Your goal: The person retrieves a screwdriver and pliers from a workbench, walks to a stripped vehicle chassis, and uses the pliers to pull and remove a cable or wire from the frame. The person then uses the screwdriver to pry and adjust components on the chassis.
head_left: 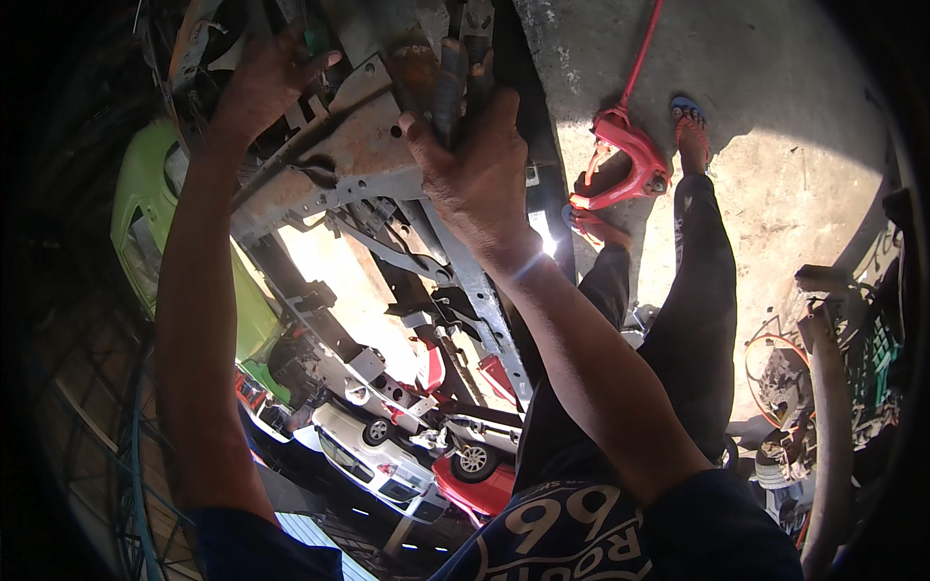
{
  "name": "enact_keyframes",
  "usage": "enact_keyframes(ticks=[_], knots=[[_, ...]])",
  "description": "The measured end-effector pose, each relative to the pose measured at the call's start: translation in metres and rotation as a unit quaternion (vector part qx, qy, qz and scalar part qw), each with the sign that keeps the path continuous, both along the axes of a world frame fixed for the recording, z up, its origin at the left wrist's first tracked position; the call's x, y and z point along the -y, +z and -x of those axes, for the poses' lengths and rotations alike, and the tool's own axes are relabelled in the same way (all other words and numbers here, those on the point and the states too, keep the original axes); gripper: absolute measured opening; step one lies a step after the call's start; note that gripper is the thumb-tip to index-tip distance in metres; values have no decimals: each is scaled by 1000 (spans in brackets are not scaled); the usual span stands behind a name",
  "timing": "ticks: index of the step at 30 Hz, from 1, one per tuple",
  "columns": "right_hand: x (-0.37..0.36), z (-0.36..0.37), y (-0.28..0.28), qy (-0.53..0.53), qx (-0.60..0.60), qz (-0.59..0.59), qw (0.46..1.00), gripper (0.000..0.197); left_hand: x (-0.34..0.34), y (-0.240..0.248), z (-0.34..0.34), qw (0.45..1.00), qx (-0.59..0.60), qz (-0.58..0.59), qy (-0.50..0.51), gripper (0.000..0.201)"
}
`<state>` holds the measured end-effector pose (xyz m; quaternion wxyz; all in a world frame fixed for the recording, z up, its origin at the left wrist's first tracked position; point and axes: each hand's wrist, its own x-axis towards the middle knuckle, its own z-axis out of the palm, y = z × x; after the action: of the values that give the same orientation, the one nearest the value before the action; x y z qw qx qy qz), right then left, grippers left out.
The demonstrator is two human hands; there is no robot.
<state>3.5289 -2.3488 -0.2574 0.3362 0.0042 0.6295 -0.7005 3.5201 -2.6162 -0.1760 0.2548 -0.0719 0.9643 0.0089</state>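
My left hand [260, 95] is at the upper left beside a grey, rust-stained vehicle frame [334, 160]. Its thumb points right, while the other fingers look curled, partly hidden in shade, around something by a small green part [310, 41]. Further right, my right hand [481, 174] is closed on a dark cylindrical part [447, 97], which lies between thumb and fingers. That part's far end runs into shadowed metalwork, so I cannot tell whether it is loose or attached. Rusty brackets and dark metal parts surround both hands.
A red floor jack [635, 179] with a long handle stands on the concrete near my feet. Wood, a hose and scrap parts [785, 387] lie at the right. A green car body [145, 208] is at the left. White and red vehicles appear toward the bottom.
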Motion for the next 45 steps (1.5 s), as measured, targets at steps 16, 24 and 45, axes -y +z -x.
enact_keyframes(ticks=[16,24,45], knots=[[-421,215,-101,597,-163,-511,597,62,-396,-4,-237,843,45,-184,504,12],[-565,354,-88,704,-7,-604,373,84,-665,-12,-300,805,116,-247,527,25],[-226,279,60,769,-298,-325,464,92,-650,-37,-248,299,-84,-159,937,48]])
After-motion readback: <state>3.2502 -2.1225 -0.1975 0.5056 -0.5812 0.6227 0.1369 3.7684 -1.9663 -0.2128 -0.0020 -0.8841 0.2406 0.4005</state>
